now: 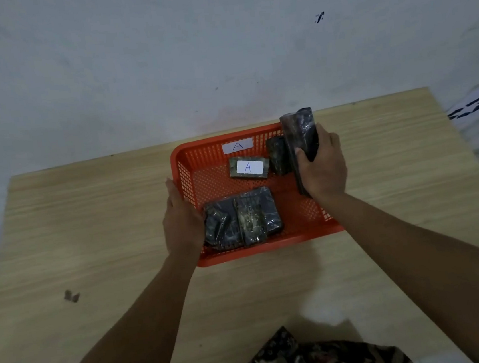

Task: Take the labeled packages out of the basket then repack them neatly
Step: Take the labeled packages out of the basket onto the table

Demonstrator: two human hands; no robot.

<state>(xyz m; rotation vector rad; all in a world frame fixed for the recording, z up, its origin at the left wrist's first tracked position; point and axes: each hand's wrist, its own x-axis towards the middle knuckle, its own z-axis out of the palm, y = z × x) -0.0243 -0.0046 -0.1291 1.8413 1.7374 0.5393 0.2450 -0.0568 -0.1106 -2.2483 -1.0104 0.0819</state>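
Observation:
An orange mesh basket (199, 153) sits on the wooden table, with a white "A" label (237, 145) on its far wall. My right hand (324, 165) grips a dark plastic-wrapped package (300, 132), held on edge at the basket's right side. A small package with a white "A" label (249, 167) lies flat in the middle. Another dark package (278, 154) stands next to the held one. Two dark wrapped packages (244, 218) lie at the near left. My left hand (181, 217) rests against the basket's left rim, touching that pile.
The light wooden table (88, 228) extends around the basket on all sides. A small dark scrap (71, 296) lies at the near left. A grey wall rises just behind the table. Patterned clothing (312, 361) shows at the bottom edge.

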